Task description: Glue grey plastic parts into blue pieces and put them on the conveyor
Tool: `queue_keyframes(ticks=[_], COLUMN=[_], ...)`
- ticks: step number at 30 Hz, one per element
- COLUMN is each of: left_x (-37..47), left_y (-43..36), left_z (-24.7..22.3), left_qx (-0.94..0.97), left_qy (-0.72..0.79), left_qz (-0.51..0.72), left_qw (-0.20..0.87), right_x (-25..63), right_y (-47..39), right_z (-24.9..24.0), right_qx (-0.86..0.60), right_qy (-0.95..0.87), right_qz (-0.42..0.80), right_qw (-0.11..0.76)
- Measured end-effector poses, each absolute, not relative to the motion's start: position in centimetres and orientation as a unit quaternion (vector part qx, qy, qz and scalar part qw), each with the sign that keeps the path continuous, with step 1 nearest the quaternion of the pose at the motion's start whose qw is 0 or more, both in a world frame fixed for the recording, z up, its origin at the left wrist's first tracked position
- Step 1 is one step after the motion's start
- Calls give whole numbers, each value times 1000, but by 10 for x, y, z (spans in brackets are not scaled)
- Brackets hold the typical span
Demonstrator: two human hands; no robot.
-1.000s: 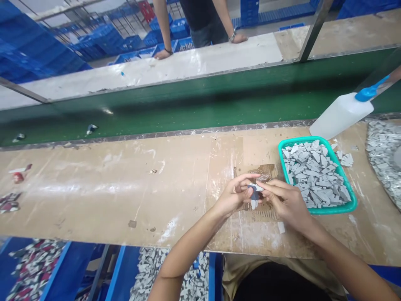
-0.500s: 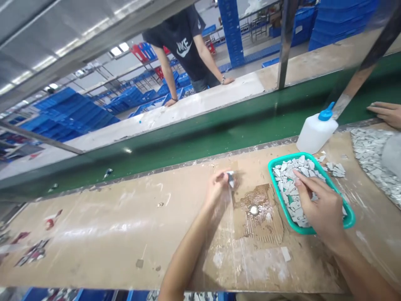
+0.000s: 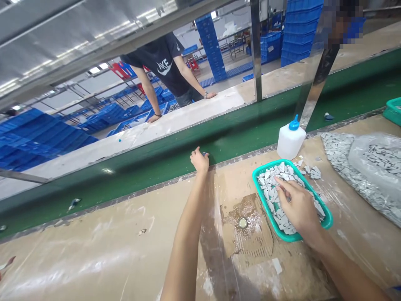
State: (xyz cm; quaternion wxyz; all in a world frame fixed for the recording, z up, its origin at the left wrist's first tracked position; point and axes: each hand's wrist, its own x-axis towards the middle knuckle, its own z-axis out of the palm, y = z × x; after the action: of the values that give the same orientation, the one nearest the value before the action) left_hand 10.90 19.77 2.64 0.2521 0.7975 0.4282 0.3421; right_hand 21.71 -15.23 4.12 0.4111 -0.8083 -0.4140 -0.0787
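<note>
Setting down and picking up appear to be the paired steps in hand: beyond and left of the green basket, a worker's left hand extends over the green belt, fingers curled about a small blue piece, whether clamped or loose impossible to tell. At the basket, the right hand hovers over grey chips, fingertips close, any grip unclear. Lifting a single chip would call for a narrow pinch.

Camera, head-worn, one: looks forward and down from close above the workbench, at 6 o'clock; view canted, green belt running 8 to 2 o'clock.
</note>
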Motion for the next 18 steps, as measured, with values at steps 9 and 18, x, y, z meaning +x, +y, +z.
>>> queue_keyframes(ticks=[9, 18], left_x=[128, 181], left_y=[23, -10], left_z=[55, 90], left_qx=[990, 990], left_qy=[58, 90], left_qz=[38, -112], left_qw=[124, -4], right_x=[209, 210], right_y=[-155, -153], right_z=[51, 48], right_qx=[-792, -797], right_qy=[-418, -411], right_qz=[-63, -47], right_qw=[441, 440])
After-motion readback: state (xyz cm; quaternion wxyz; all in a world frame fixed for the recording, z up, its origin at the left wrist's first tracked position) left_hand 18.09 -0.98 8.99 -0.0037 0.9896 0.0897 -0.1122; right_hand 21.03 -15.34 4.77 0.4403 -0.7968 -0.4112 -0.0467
